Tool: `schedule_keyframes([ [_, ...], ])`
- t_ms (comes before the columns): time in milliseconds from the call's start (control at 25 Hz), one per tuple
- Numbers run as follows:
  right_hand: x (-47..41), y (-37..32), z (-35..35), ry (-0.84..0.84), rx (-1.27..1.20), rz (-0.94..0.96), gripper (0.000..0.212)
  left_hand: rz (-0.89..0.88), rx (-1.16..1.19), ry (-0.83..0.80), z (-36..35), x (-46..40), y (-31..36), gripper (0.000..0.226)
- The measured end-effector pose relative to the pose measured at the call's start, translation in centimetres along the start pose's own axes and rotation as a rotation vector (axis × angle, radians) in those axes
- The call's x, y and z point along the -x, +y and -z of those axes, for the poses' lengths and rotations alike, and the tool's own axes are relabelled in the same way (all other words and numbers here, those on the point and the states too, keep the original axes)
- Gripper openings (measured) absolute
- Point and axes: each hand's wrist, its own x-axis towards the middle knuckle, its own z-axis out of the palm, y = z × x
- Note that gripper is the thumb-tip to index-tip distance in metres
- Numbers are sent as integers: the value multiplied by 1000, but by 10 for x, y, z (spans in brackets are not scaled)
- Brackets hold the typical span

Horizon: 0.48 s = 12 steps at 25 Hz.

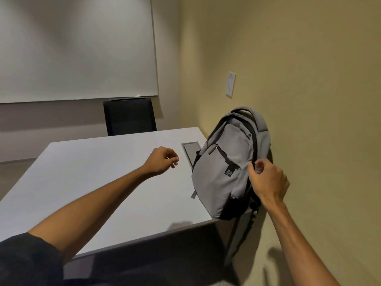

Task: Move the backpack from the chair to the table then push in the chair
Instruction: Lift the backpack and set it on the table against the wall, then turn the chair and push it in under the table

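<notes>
Backpack (224, 168) now upright on table (103, 182), at its right edge by the wall, base slightly past the corner. So move step looks done. R hand (268, 182) fingers curled, touching pack's side, grip unclear. L hand (162, 161) loosely curled, empty, left of pack. Remaining: push chair in; that chair isn't in view.

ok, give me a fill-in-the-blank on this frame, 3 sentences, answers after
1. The backpack stands on the ____, at the corner nearest the wall.
2. The ____ hand is at the backpack's side; the other hand is off the bag, over the tabletop.
3. The chair at the far side is ____ in colour.

Missing words: table; right; black
</notes>
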Motion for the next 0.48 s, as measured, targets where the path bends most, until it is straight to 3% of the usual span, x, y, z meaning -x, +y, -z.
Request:
schedule_keyframes([
  [480, 182, -94, 97, -162, -195, 420, 20, -116, -131, -13, 99, 224, 21, 19],
])
